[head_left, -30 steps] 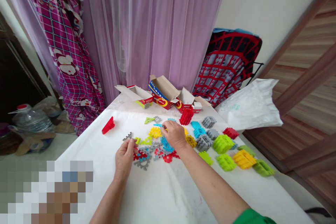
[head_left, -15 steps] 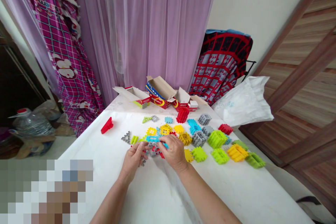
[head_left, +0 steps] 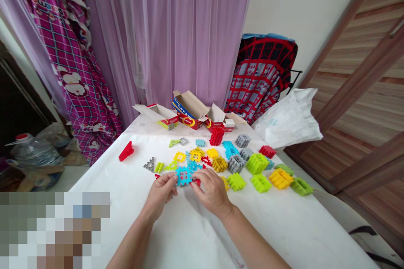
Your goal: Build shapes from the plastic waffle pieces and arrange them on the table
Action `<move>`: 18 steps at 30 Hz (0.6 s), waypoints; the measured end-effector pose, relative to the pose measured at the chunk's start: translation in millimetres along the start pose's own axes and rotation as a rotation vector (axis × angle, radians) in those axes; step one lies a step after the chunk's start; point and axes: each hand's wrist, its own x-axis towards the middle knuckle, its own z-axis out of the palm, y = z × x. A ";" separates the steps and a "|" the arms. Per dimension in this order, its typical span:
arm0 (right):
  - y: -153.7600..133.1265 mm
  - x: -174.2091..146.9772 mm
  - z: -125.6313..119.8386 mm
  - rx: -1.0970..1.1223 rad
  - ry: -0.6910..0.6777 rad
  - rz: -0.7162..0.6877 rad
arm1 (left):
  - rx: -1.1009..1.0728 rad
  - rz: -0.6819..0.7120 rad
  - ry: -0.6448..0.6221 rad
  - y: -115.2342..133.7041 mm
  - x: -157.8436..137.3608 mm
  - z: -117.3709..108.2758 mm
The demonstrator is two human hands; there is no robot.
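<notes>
A blue notched building block with a window pattern (head_left: 184, 175) is held upright between my hands, its face turned toward me. My left hand (head_left: 161, 190) pinches the block's left edge between thumb and fingers. My right hand (head_left: 212, 189) has its fingertips closed at the right edge, partly covering it. Red parts show through the window and below the right fingers; whether they are joined to the block I cannot tell. Just beyond the hands lie a yellow frame block (head_left: 179, 157), light green pieces (head_left: 159, 167) and a grey triangle piece (head_left: 149, 164).
Stacks of blocks stand on the right, including green (head_left: 257, 163), orange-yellow (head_left: 280, 178) and grey (head_left: 236, 163) ones. Opened boxes (head_left: 189, 109) line the table's far side beside a white plastic bag (head_left: 288, 117). A red piece (head_left: 126, 151) lies at the left on the white tabletop (head_left: 104, 176).
The blue block has tipped up so its windowed face shows, and it sits slightly lower and nearer. The grey pieces seen below it before are now out of sight. The whole view has shifted slightly.
</notes>
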 end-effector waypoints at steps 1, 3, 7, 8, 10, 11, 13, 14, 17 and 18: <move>-0.6 0.5 -2.8 0.003 -0.019 0.010 | 0.005 -0.001 -0.004 -0.2 -0.3 0.5; -1.2 2.4 -7.4 -0.004 -0.083 0.016 | 0.015 -0.002 -0.018 -0.2 -1.0 1.2; -2.8 7.0 -11.1 -0.003 -0.252 -0.016 | 0.036 -0.012 -0.054 1.3 -3.3 1.8; -3.8 7.9 -10.8 -0.003 -0.276 -0.015 | 0.040 -0.014 -0.061 1.7 -3.8 2.0; -6.8 8.8 -9.2 -0.035 -0.277 0.035 | 0.046 -0.015 -0.074 2.3 -4.3 2.8; -8.5 8.9 -8.2 -0.066 -0.254 0.081 | 0.044 -0.012 -0.078 2.3 -4.3 3.2; -11.7 8.6 -6.9 -0.133 -0.210 0.169 | 0.041 -0.009 -0.083 2.2 -3.9 3.9; -12.9 8.2 -6.9 -0.161 -0.204 0.194 | 0.041 -0.013 -0.086 2.1 -3.4 3.9; -14.2 7.0 -10.8 -0.205 -0.263 0.183 | 0.045 -0.039 -0.090 2.2 -2.5 3.7; -14.1 7.0 -13.0 -0.210 -0.292 0.168 | 0.040 -0.045 -0.086 2.3 -2.7 4.0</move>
